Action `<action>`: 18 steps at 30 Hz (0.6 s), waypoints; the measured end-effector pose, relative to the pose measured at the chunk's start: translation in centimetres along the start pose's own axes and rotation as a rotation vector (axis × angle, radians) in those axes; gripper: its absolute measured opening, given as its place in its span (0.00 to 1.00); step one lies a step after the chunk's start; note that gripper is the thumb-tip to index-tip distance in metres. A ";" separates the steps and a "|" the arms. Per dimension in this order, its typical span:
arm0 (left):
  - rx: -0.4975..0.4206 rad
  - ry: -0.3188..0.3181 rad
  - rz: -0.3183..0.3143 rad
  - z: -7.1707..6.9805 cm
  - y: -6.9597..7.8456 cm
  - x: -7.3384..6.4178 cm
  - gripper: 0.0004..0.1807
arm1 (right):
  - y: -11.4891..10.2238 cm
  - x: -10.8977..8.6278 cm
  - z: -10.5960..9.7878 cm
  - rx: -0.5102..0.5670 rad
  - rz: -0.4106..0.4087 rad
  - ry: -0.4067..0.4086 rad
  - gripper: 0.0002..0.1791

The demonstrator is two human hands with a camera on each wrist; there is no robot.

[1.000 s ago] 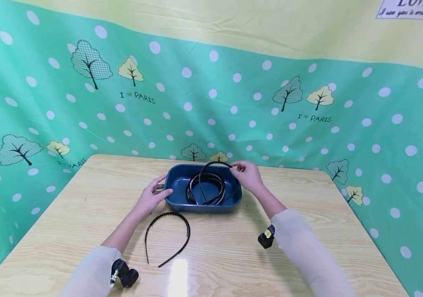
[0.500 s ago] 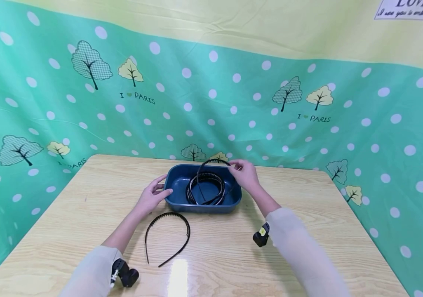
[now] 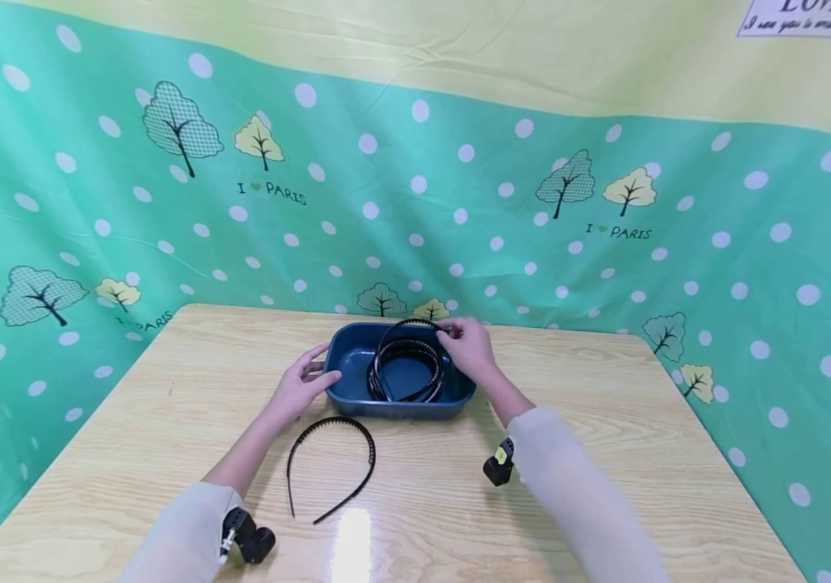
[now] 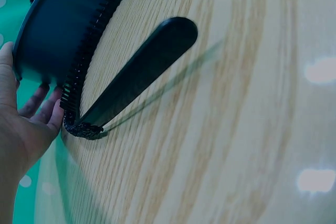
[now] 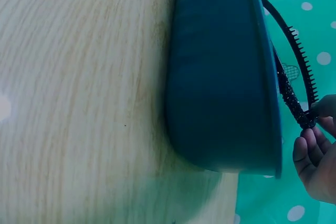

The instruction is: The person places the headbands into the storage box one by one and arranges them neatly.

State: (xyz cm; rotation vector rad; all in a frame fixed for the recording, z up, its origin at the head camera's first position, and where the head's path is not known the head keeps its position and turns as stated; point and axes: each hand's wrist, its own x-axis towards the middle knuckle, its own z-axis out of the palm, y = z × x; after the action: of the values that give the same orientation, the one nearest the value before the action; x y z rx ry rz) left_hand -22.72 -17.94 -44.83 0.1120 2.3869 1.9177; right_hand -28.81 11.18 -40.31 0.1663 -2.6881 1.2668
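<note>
A dark blue plastic box point(image 3: 350, 405) stands toward the back of the table, with several black toothed headbands point(image 3: 415, 346) nested in it. My left hand point(image 3: 299, 389) holds its left end, the thumb at the rim; in the left wrist view the fingers of the left hand point(image 4: 26, 124) lie along the outer wall. Over the box my right hand point(image 3: 468, 346) pinches the side of another black headband point(image 3: 415, 321), its arch raised above the rim. The right wrist view shows thumb and fingertips of the right hand point(image 5: 320, 156) on this toothed headband point(image 5: 299, 45).
A loose black headband point(image 3: 372, 461) lies on the wooden table point(image 3: 568, 502) in front of the box, close to my left forearm; the left wrist view shows one broad tip of this headband point(image 4: 152, 66) up close. A green patterned cloth point(image 3: 459, 267) hangs behind the table.
My right hand has shifted left with the pinched headband, which now sits more nearly over the nested ones. The left hand, box and loose headband stay where they were.
</note>
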 end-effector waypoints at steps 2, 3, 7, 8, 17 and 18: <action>0.013 0.005 0.006 0.0 -0.8 0.4 0.36 | 0.3 0.0 0.3 -0.010 0.007 -0.008 0.12; 0.018 0.008 0.007 -0.1 -1.2 0.6 0.36 | 0.4 0.1 0.4 -0.014 0.010 -0.011 0.12; 0.041 0.022 0.013 -0.2 -2.5 1.3 0.36 | 0.9 0.2 0.8 -0.006 0.028 -0.018 0.12; 0.045 0.023 0.013 -0.2 -2.5 1.3 0.36 | 0.9 0.2 0.9 0.000 0.032 -0.019 0.12; 0.038 0.027 0.000 -0.2 -2.5 1.4 0.36 | 0.9 0.3 1.8 -0.001 0.027 -0.023 0.12; 0.038 0.026 -0.003 -0.2 -2.5 1.4 0.36 | 0.9 0.3 1.9 -0.005 0.025 -0.026 0.12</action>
State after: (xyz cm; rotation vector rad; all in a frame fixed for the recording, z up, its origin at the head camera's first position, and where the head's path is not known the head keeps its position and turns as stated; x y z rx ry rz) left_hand -24.16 -18.54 -47.23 0.0866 2.4385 1.8848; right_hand -29.44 10.31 -42.10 0.1494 -2.7232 1.2740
